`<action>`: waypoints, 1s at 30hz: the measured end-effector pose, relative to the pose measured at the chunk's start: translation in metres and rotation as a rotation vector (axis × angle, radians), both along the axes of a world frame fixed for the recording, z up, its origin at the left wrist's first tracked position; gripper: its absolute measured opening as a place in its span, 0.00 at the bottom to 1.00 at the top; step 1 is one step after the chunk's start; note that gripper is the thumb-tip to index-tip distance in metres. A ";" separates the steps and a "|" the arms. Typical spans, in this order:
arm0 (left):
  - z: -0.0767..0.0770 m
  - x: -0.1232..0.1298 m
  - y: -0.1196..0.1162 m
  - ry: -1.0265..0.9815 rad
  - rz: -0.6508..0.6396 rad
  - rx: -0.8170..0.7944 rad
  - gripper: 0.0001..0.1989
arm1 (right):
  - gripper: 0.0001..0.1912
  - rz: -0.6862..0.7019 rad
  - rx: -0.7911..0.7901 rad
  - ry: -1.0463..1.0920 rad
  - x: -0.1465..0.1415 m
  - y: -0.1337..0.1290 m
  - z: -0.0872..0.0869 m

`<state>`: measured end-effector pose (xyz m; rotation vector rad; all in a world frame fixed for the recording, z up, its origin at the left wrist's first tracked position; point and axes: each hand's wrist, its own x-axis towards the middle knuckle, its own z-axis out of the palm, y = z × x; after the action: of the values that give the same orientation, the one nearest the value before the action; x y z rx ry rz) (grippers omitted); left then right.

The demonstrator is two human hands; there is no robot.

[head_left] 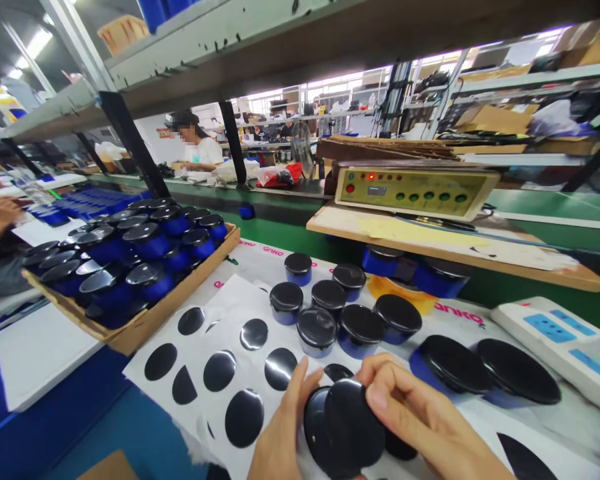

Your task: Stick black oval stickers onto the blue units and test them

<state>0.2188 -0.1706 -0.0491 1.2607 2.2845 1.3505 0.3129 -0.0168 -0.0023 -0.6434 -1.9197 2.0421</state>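
Left hand (283,427) cups a black-topped jar (316,433) at six o'clock, fingers curled round its side; right hand (420,417) pinches a black disc (355,423) over it, seemingly just touching; sticker sheets (205,400) at seven; carton (130,333) at ten.

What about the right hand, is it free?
No, the right hand pinches the edge of a black disc, while the left hand holds a black-topped container beneath it.

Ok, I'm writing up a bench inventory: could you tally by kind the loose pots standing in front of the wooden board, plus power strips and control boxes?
Black-topped pots: 9
Power strip: 1
Control box: 1
Total: 11
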 end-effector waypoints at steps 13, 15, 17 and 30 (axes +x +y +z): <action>-0.021 -0.002 0.002 -0.137 -0.016 0.045 0.62 | 0.19 0.170 -0.006 -0.085 -0.003 -0.002 -0.011; -0.022 -0.002 0.002 -0.146 -0.007 0.034 0.61 | 0.20 0.173 0.001 -0.077 -0.004 -0.003 -0.012; -0.023 -0.001 0.001 -0.153 -0.005 0.035 0.60 | 0.20 0.178 0.018 -0.072 -0.005 -0.003 -0.013; -0.018 0.000 0.001 -0.202 0.023 0.063 0.58 | 0.17 0.151 0.340 -0.071 -0.002 -0.005 -0.018</action>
<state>0.2189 -0.1693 -0.0667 1.0647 2.1408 1.4952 0.3108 -0.0221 -0.0202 -0.5059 -2.3475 1.7274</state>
